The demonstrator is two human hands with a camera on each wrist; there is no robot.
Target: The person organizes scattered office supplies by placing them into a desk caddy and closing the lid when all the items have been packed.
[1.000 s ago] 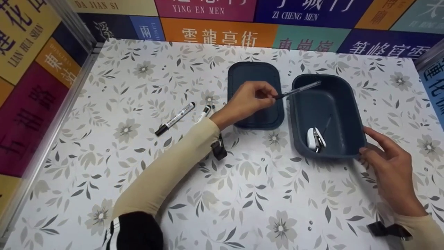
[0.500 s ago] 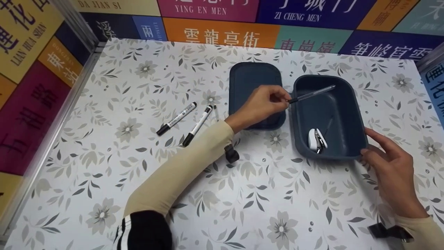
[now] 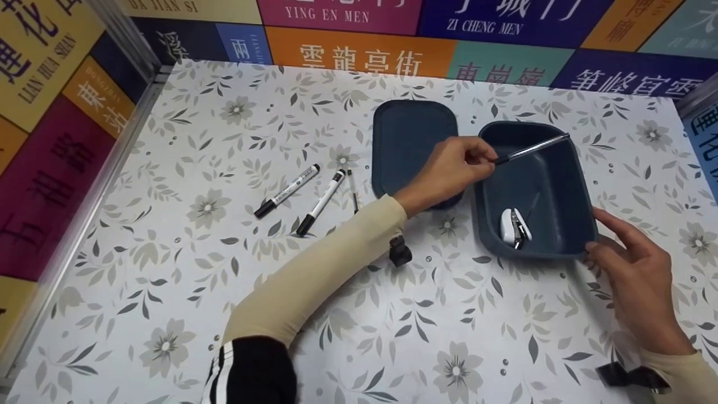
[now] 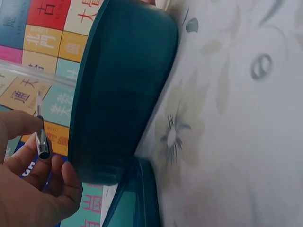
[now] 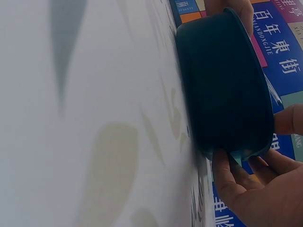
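Observation:
My left hand [image 3: 449,171] pinches a clear-barrelled pen [image 3: 533,150] by its dark end. The pen slants across the top of a dark blue plastic box [image 3: 583,185], its far tip at the right rim in the head view. Inside the box, near its front left corner, lies a small white stapler [image 3: 511,226]. My right hand [image 3: 636,275] grips the front right corner of the box. In the right wrist view, fingers [image 5: 225,177] press on the box's outer wall [image 5: 227,90] with the thumb up by the rim.
A matching dark blue lid [image 3: 406,132] lies flat left of the box, partly under my left forearm. Two white markers with black caps [image 3: 287,191] lie farther left. Beside them is a thin dark pen [image 3: 353,188], its lower end hidden by my sleeve. Printed panels border the table.
My left hand has moved right with the pen, which now reaches across the box. The second marker and the thin pen have come into view from behind the sleeve. My right hand stays put.

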